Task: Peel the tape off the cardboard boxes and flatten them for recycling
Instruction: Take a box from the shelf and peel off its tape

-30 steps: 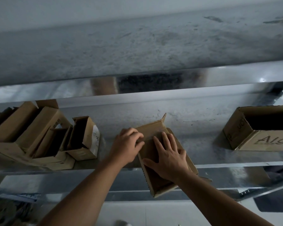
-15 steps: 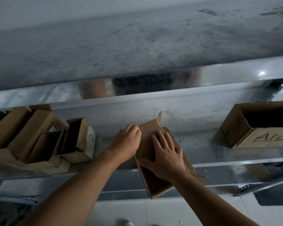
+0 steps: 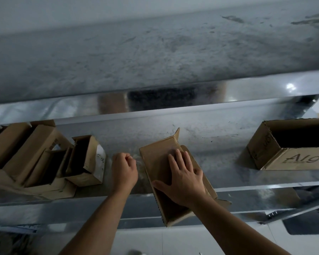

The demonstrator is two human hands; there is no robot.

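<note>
One box (image 3: 158, 162), lengthwise 11 to 5 o'clock, mouth toward 5; pressed by flat right hand (image 3: 184, 179); left fingers (image 3: 126, 158) pinching clear tape (image 3: 137, 160).

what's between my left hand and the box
Nothing solid. The left hand sits apart from the cardboard box, only bare metal shelf between, plus what looks like a faint strip of clear tape running from its pinched fingers to the box. The right hand lies flat on the box.
</note>
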